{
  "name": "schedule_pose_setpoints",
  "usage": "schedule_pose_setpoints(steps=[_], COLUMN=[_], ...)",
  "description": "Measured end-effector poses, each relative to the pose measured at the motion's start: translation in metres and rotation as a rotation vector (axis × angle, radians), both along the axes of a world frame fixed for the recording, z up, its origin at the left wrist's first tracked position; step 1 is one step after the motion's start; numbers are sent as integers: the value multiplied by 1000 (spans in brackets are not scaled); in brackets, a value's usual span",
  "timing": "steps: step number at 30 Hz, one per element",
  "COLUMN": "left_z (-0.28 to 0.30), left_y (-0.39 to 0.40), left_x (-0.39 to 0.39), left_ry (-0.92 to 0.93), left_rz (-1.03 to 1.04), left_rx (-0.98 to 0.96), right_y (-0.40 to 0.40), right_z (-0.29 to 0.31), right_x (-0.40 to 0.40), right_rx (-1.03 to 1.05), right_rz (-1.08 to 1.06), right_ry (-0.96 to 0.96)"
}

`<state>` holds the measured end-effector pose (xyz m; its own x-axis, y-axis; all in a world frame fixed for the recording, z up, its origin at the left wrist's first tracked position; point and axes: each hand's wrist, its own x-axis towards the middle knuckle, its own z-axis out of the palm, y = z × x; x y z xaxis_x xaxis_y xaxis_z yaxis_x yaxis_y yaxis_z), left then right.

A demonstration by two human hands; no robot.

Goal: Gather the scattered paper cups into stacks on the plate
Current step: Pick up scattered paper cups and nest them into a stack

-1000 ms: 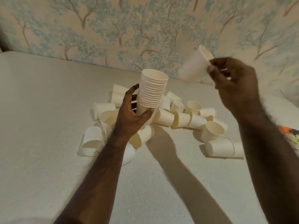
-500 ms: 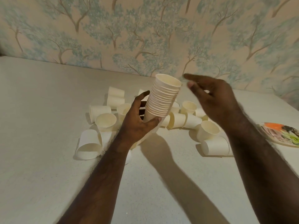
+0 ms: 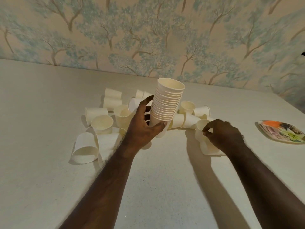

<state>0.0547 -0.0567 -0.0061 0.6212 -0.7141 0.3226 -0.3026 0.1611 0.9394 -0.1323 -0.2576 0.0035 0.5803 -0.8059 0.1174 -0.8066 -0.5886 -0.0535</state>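
Note:
My left hand grips the base of a tall stack of nested white paper cups, held upright above the table. My right hand is down on the table at the right of the pile, its thumb and fingers pinching the rim of an upright paper cup. Another cup lies on its side under that hand. Several loose white cups lie scattered behind and left of the stack, some upright, some tipped over. A colourful floral plate sits at the right edge, with no cups on it.
The white table stretches wide to the left and toward me. A wall with tree-patterned wallpaper stands right behind the cup pile.
My right hand dropped its cup onto the top of the stack, then came down to the right and took hold of an upright cup on the table. The stack stayed in my left hand.

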Motion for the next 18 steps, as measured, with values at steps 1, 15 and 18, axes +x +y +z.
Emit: schedule_pose_setpoints(steps=[1,15,18], left_z=[-1,-12,-16], left_y=[-1,-8,-10], left_x=[-1,-11,-14], left_ry=[1,0,-23], left_rz=[-3,-121,-140], left_rx=[0,27,56], right_y=[-1,42,56], right_z=[-3,99,112], right_x=[-1,8,11], right_rx=[-35,-332,-340], right_rz=[9,296,388], right_ry=[-8,-902,-923])
